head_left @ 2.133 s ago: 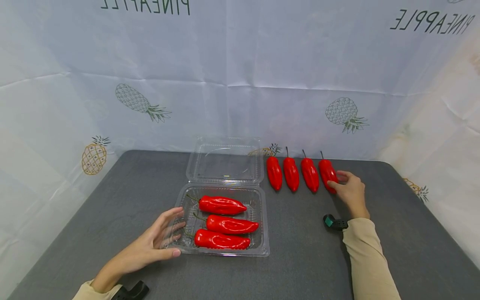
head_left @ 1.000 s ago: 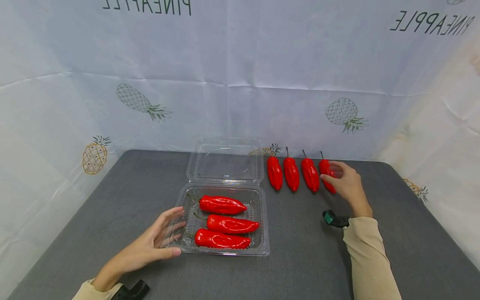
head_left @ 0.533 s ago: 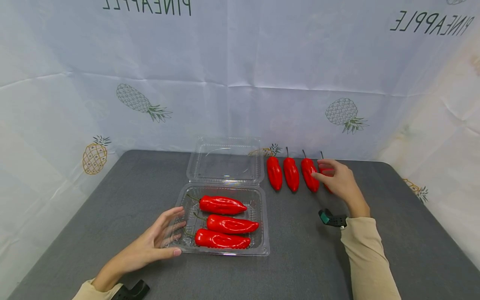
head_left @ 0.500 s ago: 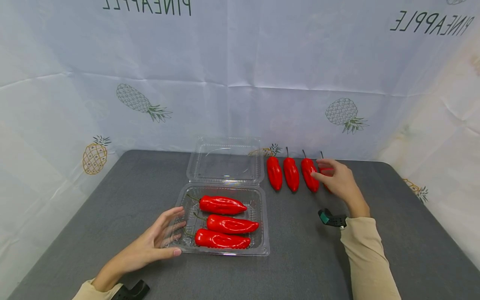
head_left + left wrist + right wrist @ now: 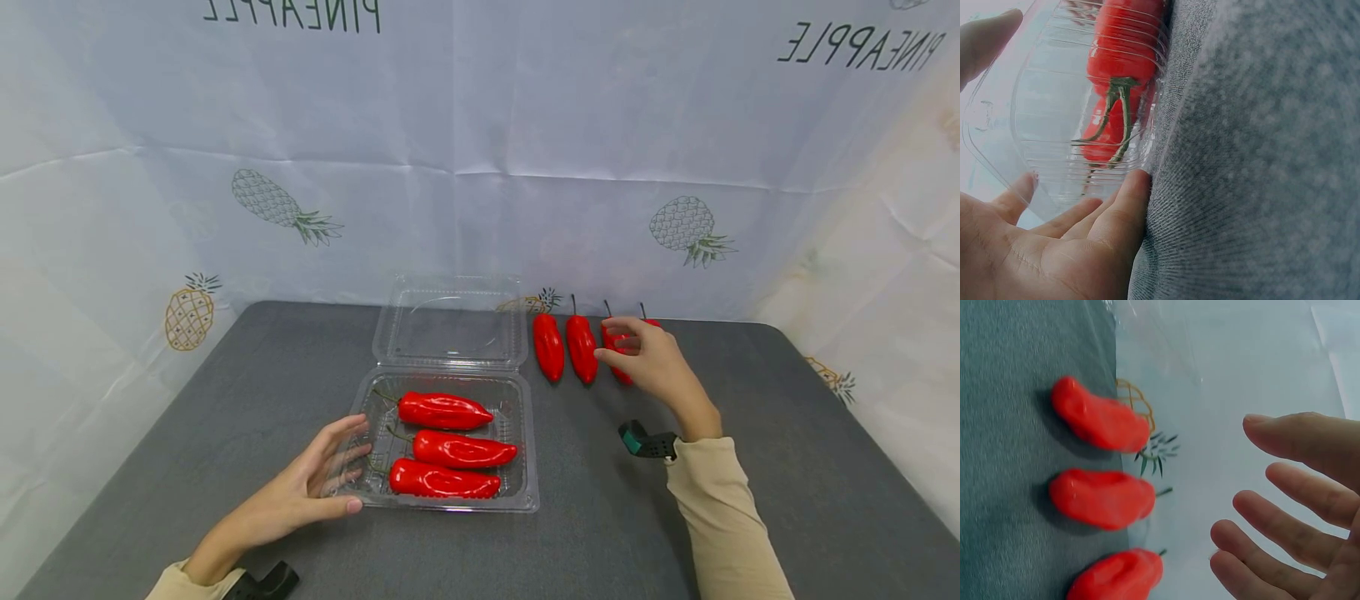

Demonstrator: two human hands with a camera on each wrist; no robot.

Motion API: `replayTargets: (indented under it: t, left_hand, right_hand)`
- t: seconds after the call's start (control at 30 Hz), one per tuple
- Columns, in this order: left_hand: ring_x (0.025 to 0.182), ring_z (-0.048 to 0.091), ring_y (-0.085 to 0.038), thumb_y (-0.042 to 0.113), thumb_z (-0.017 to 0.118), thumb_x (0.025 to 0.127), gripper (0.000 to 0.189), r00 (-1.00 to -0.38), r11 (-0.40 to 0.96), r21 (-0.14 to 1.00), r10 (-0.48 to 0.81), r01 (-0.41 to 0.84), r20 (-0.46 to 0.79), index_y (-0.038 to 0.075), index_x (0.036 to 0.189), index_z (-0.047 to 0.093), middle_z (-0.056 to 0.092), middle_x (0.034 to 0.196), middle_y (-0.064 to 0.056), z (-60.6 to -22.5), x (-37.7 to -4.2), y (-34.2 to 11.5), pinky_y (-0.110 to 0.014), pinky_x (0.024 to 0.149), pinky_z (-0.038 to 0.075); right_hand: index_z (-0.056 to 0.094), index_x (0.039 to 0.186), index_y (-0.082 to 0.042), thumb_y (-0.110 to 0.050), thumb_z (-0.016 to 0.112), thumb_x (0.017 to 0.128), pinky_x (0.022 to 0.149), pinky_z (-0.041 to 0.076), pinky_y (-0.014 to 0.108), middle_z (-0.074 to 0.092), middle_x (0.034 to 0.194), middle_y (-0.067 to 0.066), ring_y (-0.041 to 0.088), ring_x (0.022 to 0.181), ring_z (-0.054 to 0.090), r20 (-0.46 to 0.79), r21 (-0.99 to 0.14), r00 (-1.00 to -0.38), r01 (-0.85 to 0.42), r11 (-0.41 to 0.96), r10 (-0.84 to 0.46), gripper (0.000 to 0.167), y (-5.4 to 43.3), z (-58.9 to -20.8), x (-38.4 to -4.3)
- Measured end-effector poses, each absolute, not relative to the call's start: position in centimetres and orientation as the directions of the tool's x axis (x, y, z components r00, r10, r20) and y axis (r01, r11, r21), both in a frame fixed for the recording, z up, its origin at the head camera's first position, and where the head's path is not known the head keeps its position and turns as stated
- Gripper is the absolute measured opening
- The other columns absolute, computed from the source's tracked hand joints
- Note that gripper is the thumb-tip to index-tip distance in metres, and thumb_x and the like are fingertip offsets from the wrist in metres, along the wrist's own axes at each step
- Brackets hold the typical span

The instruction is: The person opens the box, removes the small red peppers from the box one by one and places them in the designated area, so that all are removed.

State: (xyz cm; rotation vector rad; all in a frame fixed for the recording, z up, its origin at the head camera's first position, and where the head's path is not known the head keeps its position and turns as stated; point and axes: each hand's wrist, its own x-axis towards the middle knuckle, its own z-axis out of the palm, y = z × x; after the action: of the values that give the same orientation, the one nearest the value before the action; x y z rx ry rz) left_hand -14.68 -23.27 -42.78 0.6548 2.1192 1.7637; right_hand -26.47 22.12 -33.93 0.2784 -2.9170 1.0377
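A clear plastic clamshell container (image 5: pixel 532 467) lies with its lid (image 5: pixel 450 321) tipped back. Inside are three red chili peppers, top (image 5: pixel 446 410), middle (image 5: pixel 465 450) and bottom (image 5: pixel 445 479), stems to the left. My left hand (image 5: pixel 288 492) rests with spread fingers against the container's left side; fingertips touch its wall in the left wrist view. My right hand (image 5: pixel 652 367) hovers, fingers apart and holding nothing, over the right part of a row of several chili peppers. It partly hides the third pepper (image 5: pixel 618 372) and mostly hides the rightmost one (image 5: pixel 652 322).
The two left peppers of the row, one stemless (image 5: pixel 548 348) and one with a stem (image 5: pixel 582 350), lie on the grey table (image 5: pixel 585 517) right of the lid. A white pineapple-print cloth (image 5: pixel 480 225) hangs behind the table's back edge.
My right hand has let go of the rightmost chili pepper, risen and moved left along the row. The peppers stay where they were. My left hand has not moved.
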Motion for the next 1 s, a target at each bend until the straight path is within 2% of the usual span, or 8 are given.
replayTargets:
  t: [0.2,0.53,1.0]
  left_hand:
    - [0.133,0.041,0.01,0.001,0.067,0.091,0.089,-0.847,0.134,0.978,0.528,0.158,0.064,0.001,0.156,0.006,0.007,0.16,-0.032,-42.8,-14.7,-23.3,-0.012,0.104,0.043]
    - [0.131,0.04,0.014,0.002,0.067,0.091,0.09,-0.848,0.144,0.98,0.528,0.135,0.039,0.003,0.156,0.005,0.005,0.16,-0.032,-42.7,-14.6,-23.3,-0.011,0.103,0.042]
    - [0.133,0.041,0.011,0.004,0.067,0.092,0.089,-0.855,0.163,0.978,0.518,0.128,0.025,0.004,0.156,0.006,0.006,0.161,-0.031,-42.6,-14.6,-23.3,-0.01,0.103,0.042]
  right_hand:
    - [0.052,0.138,-0.001,-0.021,0.069,0.093,0.093,0.056,0.053,0.058,0.135,0.024,0.042,0.118,0.059,0.087,-0.631,-0.975,-0.212,0.746,-0.203,0.052,20.9,-34.0,-26.2]
    - [0.053,0.137,0.0,-0.019,0.07,0.092,0.097,0.053,0.054,0.058,0.137,0.023,0.043,0.119,0.059,0.106,-0.626,-0.963,-0.257,0.736,-0.246,0.052,19.5,-33.6,-25.5]
    - [0.057,0.133,-0.001,-0.016,0.072,0.09,0.096,0.054,0.053,0.06,0.134,0.019,0.04,0.117,0.061,0.151,-0.62,-0.929,-0.354,0.7,-0.337,0.048,17.7,-33.3,-24.8]
